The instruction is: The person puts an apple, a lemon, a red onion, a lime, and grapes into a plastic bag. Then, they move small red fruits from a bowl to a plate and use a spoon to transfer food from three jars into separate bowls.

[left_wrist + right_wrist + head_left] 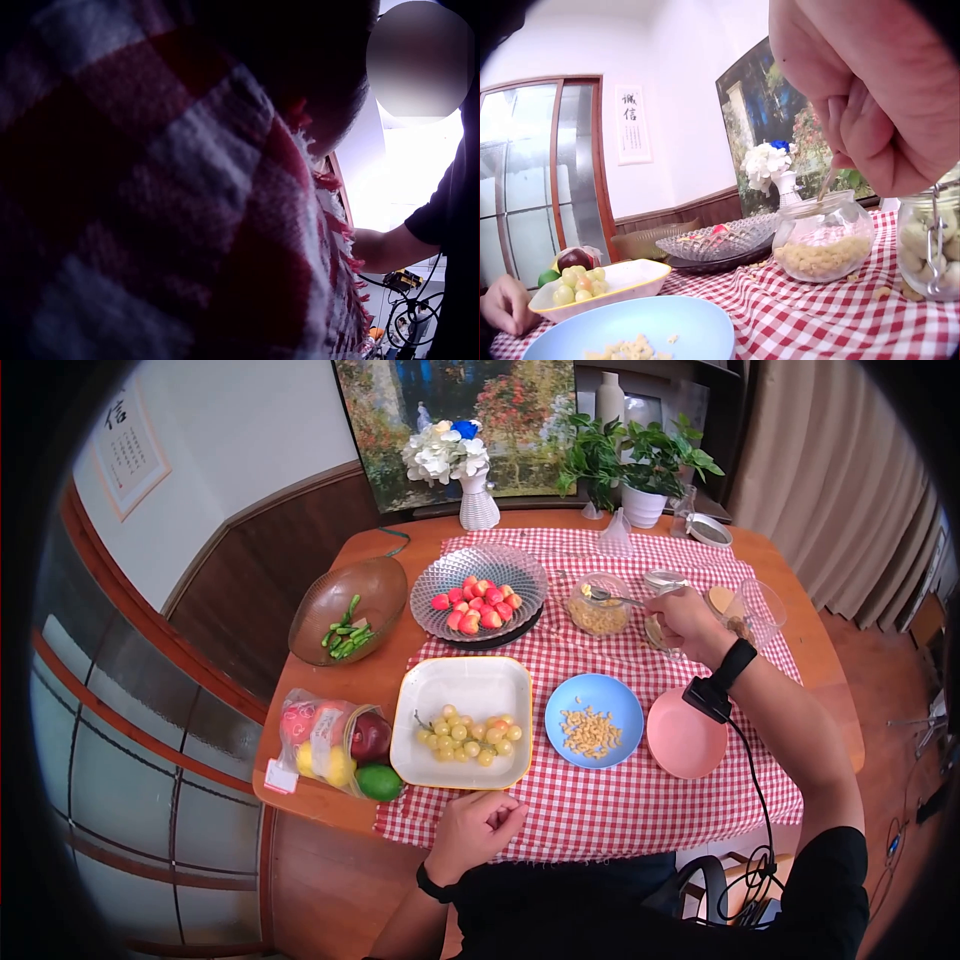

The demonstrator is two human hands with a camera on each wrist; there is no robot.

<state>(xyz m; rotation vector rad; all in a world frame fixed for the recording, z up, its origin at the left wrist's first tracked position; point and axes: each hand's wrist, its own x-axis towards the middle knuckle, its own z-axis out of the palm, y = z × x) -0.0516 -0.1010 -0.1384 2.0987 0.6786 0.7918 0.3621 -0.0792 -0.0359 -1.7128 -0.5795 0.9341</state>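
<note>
My right hand (pixel 688 622) grips a metal spoon (pixel 624 600) by its handle. The spoon's bowl is over the mouth of a round glass jar (pixel 791 231), with a little pasta on it in the head view. Small macaroni (pixel 825 255) fills the jar's lower part. Nearer me, more macaroni (pixel 590 734) lies on a blue plate (pixel 592 690). My left hand (pixel 474 828) rests at the table's front edge, fingers loosely curled and holding nothing, just below a white tray (pixel 420 690) of grapes (pixel 470 738). Checked cloth (pixel 195 165) fills much of the left wrist view.
A pink plate (pixel 688 735) lies under my right forearm. A clamp-lid jar (pixel 937 247) stands beside the macaroni jar. Further left are a glass bowl (pixel 440 575) of red fruit, a brown bowl (pixel 310 610) of green vegetables and bagged fruit (pixel 325 730). Vase (pixel 480 505) and plants stand behind.
</note>
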